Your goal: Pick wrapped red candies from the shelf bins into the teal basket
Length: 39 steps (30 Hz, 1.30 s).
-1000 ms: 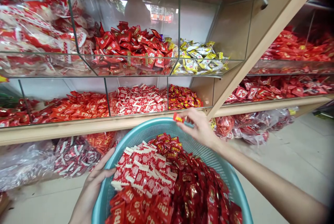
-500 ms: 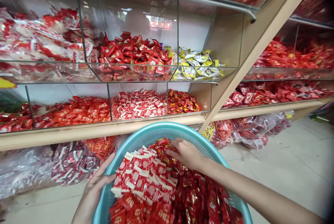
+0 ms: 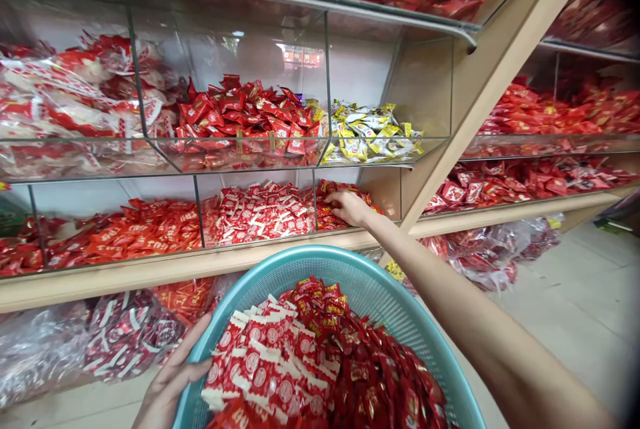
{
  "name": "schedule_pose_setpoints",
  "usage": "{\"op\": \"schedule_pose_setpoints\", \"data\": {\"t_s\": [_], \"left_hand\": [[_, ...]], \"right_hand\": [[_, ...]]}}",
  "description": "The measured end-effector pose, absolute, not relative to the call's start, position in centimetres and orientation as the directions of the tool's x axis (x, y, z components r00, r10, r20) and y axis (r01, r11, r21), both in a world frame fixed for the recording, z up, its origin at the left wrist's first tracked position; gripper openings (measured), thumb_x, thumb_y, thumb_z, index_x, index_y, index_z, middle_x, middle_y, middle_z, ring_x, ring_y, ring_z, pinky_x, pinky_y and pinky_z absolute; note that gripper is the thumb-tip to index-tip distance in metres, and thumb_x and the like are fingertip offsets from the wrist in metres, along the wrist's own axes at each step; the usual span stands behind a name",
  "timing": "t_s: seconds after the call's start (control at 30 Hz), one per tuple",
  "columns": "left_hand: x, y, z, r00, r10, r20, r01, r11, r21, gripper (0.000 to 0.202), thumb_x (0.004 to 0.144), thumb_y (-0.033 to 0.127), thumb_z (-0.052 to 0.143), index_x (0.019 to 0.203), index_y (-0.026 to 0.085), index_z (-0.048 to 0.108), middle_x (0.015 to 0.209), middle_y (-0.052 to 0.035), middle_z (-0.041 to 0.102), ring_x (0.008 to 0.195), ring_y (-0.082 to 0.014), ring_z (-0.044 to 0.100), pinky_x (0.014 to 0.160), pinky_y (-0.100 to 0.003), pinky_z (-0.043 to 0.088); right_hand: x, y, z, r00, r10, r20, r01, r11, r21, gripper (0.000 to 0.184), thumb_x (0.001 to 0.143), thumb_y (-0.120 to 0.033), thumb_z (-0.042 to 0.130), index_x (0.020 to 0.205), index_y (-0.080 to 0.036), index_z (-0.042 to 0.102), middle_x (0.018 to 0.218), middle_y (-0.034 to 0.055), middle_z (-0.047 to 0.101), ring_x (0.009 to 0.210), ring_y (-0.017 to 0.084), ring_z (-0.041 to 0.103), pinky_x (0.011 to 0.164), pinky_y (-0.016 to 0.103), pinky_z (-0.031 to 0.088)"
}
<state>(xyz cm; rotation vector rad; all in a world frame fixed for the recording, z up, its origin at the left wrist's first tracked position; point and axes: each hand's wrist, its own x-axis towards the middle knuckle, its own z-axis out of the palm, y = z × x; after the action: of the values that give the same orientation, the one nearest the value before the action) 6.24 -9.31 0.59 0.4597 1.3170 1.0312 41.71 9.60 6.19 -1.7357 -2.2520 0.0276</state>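
Note:
My left hand [image 3: 173, 375] is closed on the left rim of a teal plastic basket [image 3: 220, 315]. White-and-red wrapped candies [image 3: 270, 355] fill the basket's left side, dark red shiny candies [image 3: 385, 375] its right, and red candies with yellow lettering [image 3: 323, 302] lie toward the back. My right hand [image 3: 350, 207] is in the lower shelf's right-hand compartment, over small red-and-yellow candies [image 3: 330, 187]. Its thumb and fingers are apart and bent down toward the candies, with nothing visible between them. Part of that candy pile is hidden behind the hand.
Clear dividers part the shelf bins, with white-and-red candies [image 3: 260, 212] and orange-red ones [image 3: 145, 229] to the left. Above lie yellow-and-white packets [image 3: 370, 129]. A slanting wooden post [image 3: 480, 95] stands at the right. Plastic bags of candy [image 3: 135, 332] sit under the shelf.
My right hand has moved up and forward out of the basket to the lower shelf's right-hand bin. My left hand still holds the basket. The view has shifted slightly.

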Motion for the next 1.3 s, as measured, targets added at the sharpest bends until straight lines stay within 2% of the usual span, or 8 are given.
{"op": "schedule_pose_setpoints", "data": {"t_s": [0.1,0.27,0.57,0.83,0.97,1.1,1.2,1.3], "left_hand": [[6.0,-9.1,0.4,-0.113,0.834,-0.539,-0.312,0.486,0.816,0.066,0.055,0.026,0.071,0.118,0.035,0.055,0.107,0.0041,0.067,0.105,-0.0236,0.056,0.079,-0.023,0.048],[6.2,-8.8,0.6,-0.144,0.829,-0.540,-0.319,0.478,0.819,0.064,0.052,0.022,0.072,0.113,0.036,0.059,0.106,0.0044,0.067,0.110,-0.0292,0.052,0.091,-0.035,0.042],[7.0,-9.4,1.8,-0.085,0.824,-0.560,-0.375,0.494,0.784,0.067,0.057,0.017,0.069,0.120,0.033,0.053,0.099,0.0014,0.070,0.093,-0.0245,0.062,0.068,-0.023,0.052],[7.2,-9.9,1.9,-0.081,0.818,-0.569,-0.341,0.514,0.787,0.068,0.061,0.016,0.066,0.123,0.036,0.049,0.099,-0.0008,0.070,0.093,-0.0229,0.063,0.080,-0.029,0.048],[6.8,-9.8,1.3,-0.084,0.835,-0.543,-0.338,0.489,0.804,0.068,0.058,0.015,0.068,0.121,0.035,0.052,0.100,-0.0015,0.070,0.091,-0.0246,0.063,0.075,-0.030,0.050],[6.7,-9.8,1.1,-0.084,0.837,-0.540,-0.345,0.484,0.804,0.067,0.058,0.015,0.068,0.120,0.035,0.052,0.102,-0.0016,0.069,0.089,-0.0252,0.064,0.073,-0.031,0.051],[6.9,-9.8,1.2,-0.064,0.838,-0.543,-0.346,0.491,0.799,0.070,0.058,0.015,0.068,0.122,0.036,0.050,0.099,-0.0025,0.070,0.085,-0.0267,0.065,0.071,-0.034,0.052],[7.0,-9.9,1.3,-0.063,0.843,-0.535,-0.355,0.482,0.801,0.068,0.059,0.014,0.068,0.121,0.035,0.051,0.100,-0.0028,0.070,0.085,-0.0262,0.065,0.073,-0.034,0.051]], "right_hand": [[41.3,10.2,5.6,-0.236,0.955,0.180,0.959,0.259,-0.118,0.037,0.070,-0.012,0.054,0.106,-0.019,0.059,0.105,0.0081,0.056,0.092,0.018,0.053,0.076,0.025,0.039],[41.1,10.1,5.5,-0.279,0.951,0.130,0.959,0.283,-0.012,0.034,0.076,-0.017,0.052,0.109,-0.021,0.059,0.108,0.0102,0.053,0.095,0.020,0.053,0.077,0.027,0.040],[40.4,9.3,6.7,-0.350,0.922,0.166,0.931,0.323,0.169,0.027,0.074,-0.018,0.052,0.101,-0.015,0.058,0.110,0.0134,0.051,0.093,0.023,0.052,0.074,0.030,0.040],[40.7,8.7,7.4,-0.268,0.953,0.142,0.961,0.254,0.111,0.022,0.074,-0.018,0.050,0.096,-0.016,0.054,0.092,0.0115,0.061,0.082,0.022,0.056,0.065,0.028,0.038],[41.9,6.6,9.0,-0.282,0.921,0.269,0.953,0.301,-0.029,0.014,0.073,-0.020,0.053,0.086,-0.017,0.054,0.083,0.0064,0.061,0.077,0.018,0.054,0.063,0.026,0.036],[41.9,1.3,10.2,-0.195,0.885,0.422,0.831,0.377,-0.408,0.015,0.075,-0.027,0.054,0.086,-0.017,0.052,0.075,0.0014,0.058,0.063,0.011,0.049,0.058,0.023,0.037],[40.8,-3.2,8.9,-0.221,0.922,0.319,0.631,0.384,-0.674,0.022,0.076,-0.033,0.054,0.091,-0.016,0.051,0.077,0.0008,0.057,0.058,0.009,0.046,0.053,0.022,0.037],[39.3,-5.9,5.6,-0.299,0.947,0.114,0.566,0.272,-0.778,0.019,0.075,-0.030,0.056,0.087,-0.016,0.054,0.074,-0.0004,0.057,0.057,0.008,0.046,0.052,0.022,0.038]]}}
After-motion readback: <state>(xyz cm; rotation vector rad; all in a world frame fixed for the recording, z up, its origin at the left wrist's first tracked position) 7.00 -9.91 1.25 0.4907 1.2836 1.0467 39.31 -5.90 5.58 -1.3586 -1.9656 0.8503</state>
